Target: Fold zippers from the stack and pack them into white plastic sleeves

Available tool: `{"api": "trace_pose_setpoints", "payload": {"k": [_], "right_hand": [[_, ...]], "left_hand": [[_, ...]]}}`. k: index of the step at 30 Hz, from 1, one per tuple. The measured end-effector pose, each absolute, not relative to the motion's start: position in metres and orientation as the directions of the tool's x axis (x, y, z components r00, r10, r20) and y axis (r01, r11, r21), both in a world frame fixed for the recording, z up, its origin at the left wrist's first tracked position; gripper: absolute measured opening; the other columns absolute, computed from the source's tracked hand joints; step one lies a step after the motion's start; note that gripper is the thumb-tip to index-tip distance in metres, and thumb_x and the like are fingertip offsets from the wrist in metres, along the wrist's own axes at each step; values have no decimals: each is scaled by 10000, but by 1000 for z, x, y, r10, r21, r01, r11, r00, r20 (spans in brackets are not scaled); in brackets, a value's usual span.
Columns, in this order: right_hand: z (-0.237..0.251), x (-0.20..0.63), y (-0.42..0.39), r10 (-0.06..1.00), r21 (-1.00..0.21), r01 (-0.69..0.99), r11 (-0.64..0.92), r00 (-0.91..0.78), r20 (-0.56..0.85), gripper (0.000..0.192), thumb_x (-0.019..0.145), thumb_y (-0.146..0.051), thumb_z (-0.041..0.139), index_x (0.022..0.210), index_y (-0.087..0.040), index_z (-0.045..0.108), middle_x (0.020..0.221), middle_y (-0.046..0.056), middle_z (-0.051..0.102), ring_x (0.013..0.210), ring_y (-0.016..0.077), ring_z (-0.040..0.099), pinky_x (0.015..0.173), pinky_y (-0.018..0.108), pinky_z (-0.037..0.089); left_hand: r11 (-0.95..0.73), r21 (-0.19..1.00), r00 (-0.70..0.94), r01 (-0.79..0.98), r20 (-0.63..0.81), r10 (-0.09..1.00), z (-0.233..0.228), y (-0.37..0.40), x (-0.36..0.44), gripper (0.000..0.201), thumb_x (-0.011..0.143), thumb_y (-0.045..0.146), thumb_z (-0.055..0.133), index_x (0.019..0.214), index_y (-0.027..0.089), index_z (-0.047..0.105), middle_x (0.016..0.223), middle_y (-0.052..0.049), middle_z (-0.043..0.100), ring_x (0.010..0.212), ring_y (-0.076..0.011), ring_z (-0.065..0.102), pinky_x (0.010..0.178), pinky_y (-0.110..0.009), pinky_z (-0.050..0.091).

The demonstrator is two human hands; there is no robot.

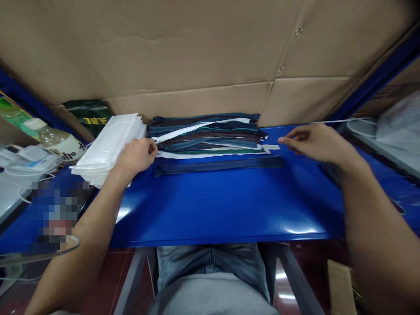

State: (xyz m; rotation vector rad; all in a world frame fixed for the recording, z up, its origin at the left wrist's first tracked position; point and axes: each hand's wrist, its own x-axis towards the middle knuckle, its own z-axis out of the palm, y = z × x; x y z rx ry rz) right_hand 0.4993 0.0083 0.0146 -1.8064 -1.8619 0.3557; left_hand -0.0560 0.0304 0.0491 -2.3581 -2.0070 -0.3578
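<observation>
Long, narrow zippers (210, 136) in dark blue, brown, green and white lie in a pile against the cardboard. At the pile's left end my left hand (139, 154) is closed, its fingertips at the end of a white zipper (197, 155) along the front edge. My right hand (311, 141) hovers by the pile's right end with fingers loosely bent and thumb apart, close to a pale strip end (273, 147); nothing shows in it. A separate dark blue zipper (219, 165) lies flat on the table in front of the pile.
A stack of white plastic packets (105, 144) stands left of the pile, beside a plastic bottle (59, 140) and a dark green bag (90, 114). Cardboard (197, 57) walls the back of the blue table (210, 210). White cables (357, 122) and a clear plastic bag (398, 122) are at right.
</observation>
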Motion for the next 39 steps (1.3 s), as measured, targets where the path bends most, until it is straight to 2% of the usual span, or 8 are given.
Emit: {"api": "trace_pose_setpoints", "payload": {"k": [4,8,12,17,22,31,35,39], "right_hand": [[20,453,1,929,-547,805,230,-14,371,327,977,-538,778,1004,-217,834,944,97,833,834,257,758,749,377,553],[26,383,-15,909,-691,596,408,-194,369,309,1005,-571,754,997,-271,823,978,63,829,887,267,769,821,412,607],[21,334,-27,887,-836,368,406,-378,264,337,985,-622,780,1025,-291,829,983,43,833,902,268,781,847,441,646],[10,322,-29,868,-933,172,316,-450,211,391,911,-629,871,1048,-263,866,1004,51,849,890,256,795,887,447,668],[8,322,-30,874,-946,110,306,-427,233,395,909,-600,888,1055,-233,885,1036,68,861,916,253,806,883,427,680],[1,325,-25,866,-927,85,366,-395,306,316,980,-514,847,984,-205,781,889,51,798,767,198,735,761,367,603],[9,322,-28,845,-840,258,478,-395,360,298,1080,-500,697,965,-226,673,839,22,715,742,184,651,736,351,518],[18,334,-25,789,-620,491,611,-432,436,210,1108,-410,612,1014,-228,657,971,55,758,844,219,655,797,365,482]], "left_hand": [[-266,385,123,884,358,925,68,22,-28,94,944,322,714,970,240,751,894,-58,819,865,-265,771,874,-387,606],[-417,688,202,594,374,905,67,13,23,144,985,340,740,966,198,729,893,-77,811,735,-204,763,711,-339,643],[-448,832,378,327,320,869,48,-2,71,234,988,404,794,938,178,759,831,-75,797,702,-179,753,695,-322,659],[-276,957,446,94,207,871,27,-14,93,313,937,483,881,945,182,797,861,-68,819,741,-160,765,735,-300,665],[-154,988,452,-20,146,880,22,-15,93,407,853,544,960,902,179,788,916,-74,831,784,-171,784,781,-313,678],[-389,919,438,60,326,838,18,-12,96,357,972,522,854,958,181,749,884,-61,778,734,-149,716,725,-294,640],[-536,812,377,229,434,818,18,-16,99,215,1045,391,753,970,192,727,845,-39,756,717,-141,701,675,-268,586],[-595,742,339,309,498,798,21,-13,97,158,1054,333,721,970,200,731,827,-33,762,716,-146,702,668,-272,575]]}}
